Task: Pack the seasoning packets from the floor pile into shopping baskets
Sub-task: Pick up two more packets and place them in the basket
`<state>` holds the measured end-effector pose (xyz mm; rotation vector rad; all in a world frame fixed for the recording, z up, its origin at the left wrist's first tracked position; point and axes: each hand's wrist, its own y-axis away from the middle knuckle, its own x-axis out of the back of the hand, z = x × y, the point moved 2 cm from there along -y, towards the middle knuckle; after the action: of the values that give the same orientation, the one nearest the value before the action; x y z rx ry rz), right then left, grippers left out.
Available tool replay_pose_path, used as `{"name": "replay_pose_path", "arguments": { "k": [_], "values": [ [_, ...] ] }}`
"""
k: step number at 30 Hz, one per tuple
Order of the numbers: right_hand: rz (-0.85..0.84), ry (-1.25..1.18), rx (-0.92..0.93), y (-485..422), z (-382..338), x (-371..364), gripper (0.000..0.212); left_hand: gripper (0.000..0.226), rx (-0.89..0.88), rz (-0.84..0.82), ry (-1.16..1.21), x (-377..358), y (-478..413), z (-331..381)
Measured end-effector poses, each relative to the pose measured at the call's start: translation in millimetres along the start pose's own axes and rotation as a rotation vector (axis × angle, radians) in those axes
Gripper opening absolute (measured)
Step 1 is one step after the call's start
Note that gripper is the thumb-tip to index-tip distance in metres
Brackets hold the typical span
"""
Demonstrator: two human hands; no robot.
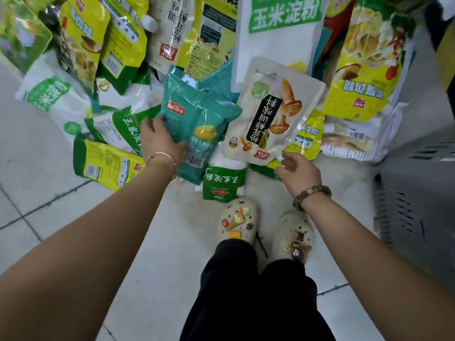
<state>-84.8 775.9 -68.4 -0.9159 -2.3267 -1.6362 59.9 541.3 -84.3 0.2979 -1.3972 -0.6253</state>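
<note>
- Head view: a person stands over a floor pile of seasoning packets (118, 45), yellow-green, white and teal, spread on the pale tiled floor (44, 193).
- L hand (160, 140) grips a teal packet (197, 119) at its left edge, thumb across the front. The pkt is tilted, its lower end over a green-and-white starch bag (224, 183).
- R hand (299, 172) sits at the bottom corner of a white mushroom seasoning packet (273, 112), fingers loosely curled. Tips appear to touch the edge, but w/ the blur I cannot tell if it holds the pkt.
- The mushroom pkt is tilted over the pile, just right of the teal one.
- Grey shopping basket (418, 193), blurred, at far right beside the pile.
- Thin bangle (163, 156) on L wrist, bead bracelet (311, 194) on R wrist. Cream clogs (237, 220) w/ charms and black trousers (246, 291) are below.
</note>
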Motion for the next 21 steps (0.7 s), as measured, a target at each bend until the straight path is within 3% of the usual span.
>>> {"name": "replay_pose_path", "arguments": {
  "k": [4,7,14,21],
  "values": [
    [0.011,0.007,-0.004,-13,-3,0,0.041,0.092,0.019,0.006,-0.085,0,-18,-10],
    [0.028,0.016,-0.012,-21,-6,2,0.041,0.089,0.066,-0.031,-0.105,2,-27,-9],
    [0.066,-0.042,-0.084,-36,-20,12,0.033,0.042,0.045,-0.255,0.091,8,-32,0],
    [0.215,-0.268,-0.315,-50,-36,23,0.057,0.025,-0.067,-0.207,0.193,19,10,10]
  ]
}}
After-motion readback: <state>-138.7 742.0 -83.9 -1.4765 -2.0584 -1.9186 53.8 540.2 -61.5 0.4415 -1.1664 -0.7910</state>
